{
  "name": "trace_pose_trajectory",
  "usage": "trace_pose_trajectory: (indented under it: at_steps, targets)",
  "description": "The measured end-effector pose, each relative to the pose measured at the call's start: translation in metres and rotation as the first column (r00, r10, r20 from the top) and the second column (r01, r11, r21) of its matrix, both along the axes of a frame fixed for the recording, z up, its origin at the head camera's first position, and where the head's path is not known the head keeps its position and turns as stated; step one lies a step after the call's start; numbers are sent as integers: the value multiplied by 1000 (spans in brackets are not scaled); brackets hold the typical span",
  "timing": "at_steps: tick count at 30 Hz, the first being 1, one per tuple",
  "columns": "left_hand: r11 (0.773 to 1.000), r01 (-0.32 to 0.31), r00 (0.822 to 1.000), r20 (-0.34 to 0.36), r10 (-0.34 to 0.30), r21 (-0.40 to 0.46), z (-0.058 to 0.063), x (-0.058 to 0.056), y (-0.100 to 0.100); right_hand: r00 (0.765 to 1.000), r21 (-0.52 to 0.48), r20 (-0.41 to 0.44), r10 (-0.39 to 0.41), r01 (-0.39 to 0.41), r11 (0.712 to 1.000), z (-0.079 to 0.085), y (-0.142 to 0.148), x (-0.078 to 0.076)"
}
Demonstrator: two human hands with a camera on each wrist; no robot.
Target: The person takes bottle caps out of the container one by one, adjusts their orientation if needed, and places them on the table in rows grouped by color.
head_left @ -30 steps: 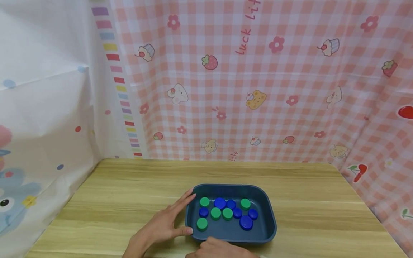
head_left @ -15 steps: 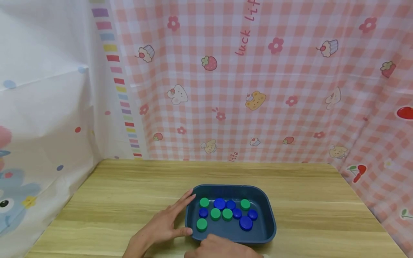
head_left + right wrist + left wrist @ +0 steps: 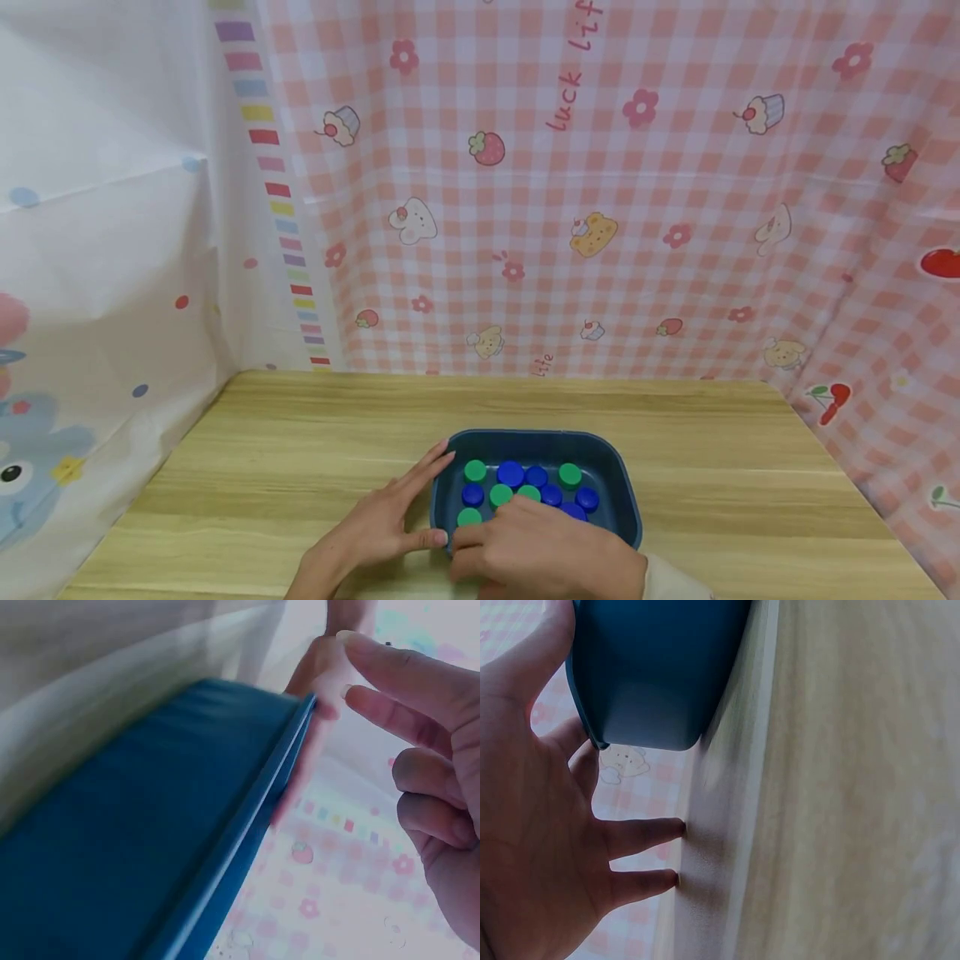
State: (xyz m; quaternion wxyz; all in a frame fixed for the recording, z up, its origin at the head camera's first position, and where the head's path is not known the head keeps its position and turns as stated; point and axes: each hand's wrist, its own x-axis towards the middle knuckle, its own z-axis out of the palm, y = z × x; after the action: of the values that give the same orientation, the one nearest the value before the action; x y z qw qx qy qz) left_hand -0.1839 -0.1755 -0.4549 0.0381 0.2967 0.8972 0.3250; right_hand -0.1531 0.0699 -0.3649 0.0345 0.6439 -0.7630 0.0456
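Note:
A dark blue rectangular tray (image 3: pixel 525 434) sits on the table, holding several round plastic caps, some green (image 3: pixel 475 471) and some blue (image 3: pixel 511 474). My left hand (image 3: pixel 375 521) rests at the tray's left end, fingers spread and straight. Its thumb touches the front left corner; the left wrist view shows two fingers by the rim and two with tips at the table. Over the tray's front edge reaches my right hand (image 3: pixel 540 546), hiding part of the near caps. In the right wrist view, its thumb and index finger stand slightly apart with nothing between them; the other fingers curl.
The wooden table (image 3: pixel 735 475) extends around the tray on all sides. A pink checked cloth (image 3: pixel 525 208) hangs behind it, and a white patterned cloth (image 3: pixel 112 250) hangs on the left.
My right hand has moved up and forward from the tray's front edge to over its inside, covering some caps. The left hand and the tray have stayed put.

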Motion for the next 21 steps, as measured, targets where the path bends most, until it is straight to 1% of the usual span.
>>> trace_pose_trajectory:
  at_steps: [4,9,14,17,21]
  targets:
    - [1000,8,1000,8,-8,7,0,0,0,999,6,-27,-22,22,1000,3,7,-6]
    - [1000,13,1000,13,-13,11,1,0,1,999,9,-17,-31,31,999,5,13,-16]
    - [1000,13,1000,19,-13,13,2,0,1,996,0,69,-60,60,998,0,19,-27]
    - [1000,10,1000,14,-10,8,0,0,0,987,2,137,-85,86,996,-4,23,-32]
    - [1000,4,1000,15,-4,4,-1,-1,0,976,-4,194,-100,103,995,-7,27,-38]
